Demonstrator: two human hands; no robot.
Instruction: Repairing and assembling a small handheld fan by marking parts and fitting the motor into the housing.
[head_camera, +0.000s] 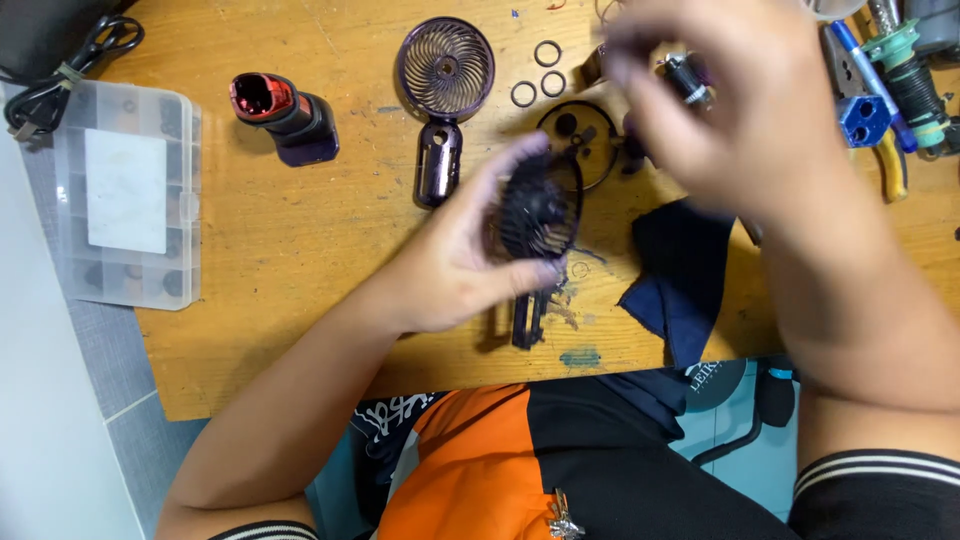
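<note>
Wooden desk (300, 230), scuffed and stained, seen from the head camera looking straight down; grey floor tiles show past its left edge.

Our left hand (455, 265) sits near the desk's near edge, around the middle. Its fingers and thumb are clamped on a small dark fan head (538, 210), blades showing, held tilted above the desk. A dark handle piece (527, 315) pokes out below the hand, toward the near edge.

Our right hand (740, 110) is raised over the far-right part of the desk, blurred. Its fingers are curled together near a small metal part (688, 78); we cannot tell whether they actually pinch it.

Between the two hands, on the desk, lies a dark round ring housing (580, 140). Just beyond it, three small black rings (547, 53) lie close together near the far edge.

Left of those, a purple fan grille with handle (444, 90) lies flat. Further left, a red-and-purple cylinder part (285, 115) lies on its side.

At the left edge, a clear plastic compartment box (125, 190) lies closed, with a black cable (60, 70) beside it at the far-left corner.

A dark blue cloth (685, 270) lies crumpled by the near edge, under our right forearm. Pliers and blue-handled tools (875, 110) crowd the far-right corner.
</note>
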